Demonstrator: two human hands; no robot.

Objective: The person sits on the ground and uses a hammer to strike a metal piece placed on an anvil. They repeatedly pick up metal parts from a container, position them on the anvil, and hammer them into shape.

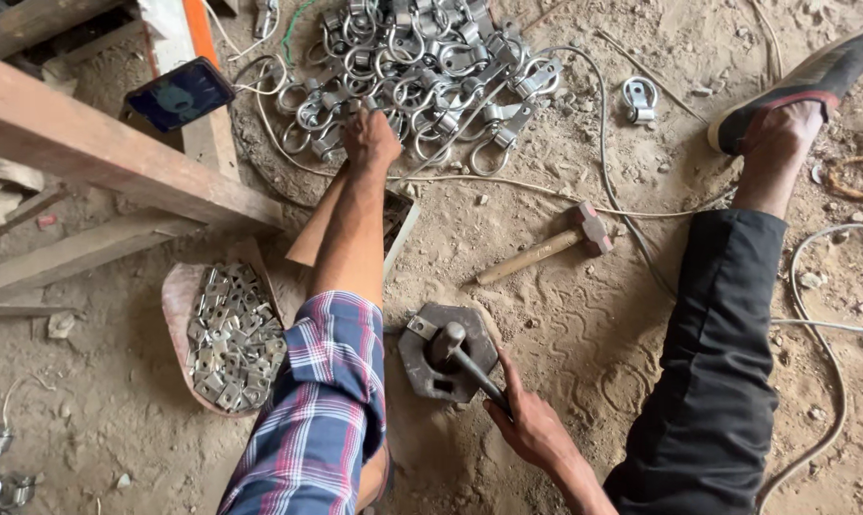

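The left hand (369, 138) reaches out to the pile of metal shackles (408, 72) at twelve o'clock, fingers curled down onto the near edge of the heap; whether it pinches one piece I cannot tell. The right hand (532, 429), at six o'clock, is closed around the handle of a metal punch (455, 351) that stands in a hexagonal steel block (448, 355) on the dirt.

Risks, as I judge them: the heap is interlocked, so a pull could drag several pieces or snag the cable (598, 143) lying through it; the punch, held one-handed, could tip out of the block.

Counts: one hammer (546, 246) at two o'clock, one loose shackle (638, 98), one phone (179, 92), one tray of small plates (231, 334) at nine o'clock; the piled pieces are too many to count
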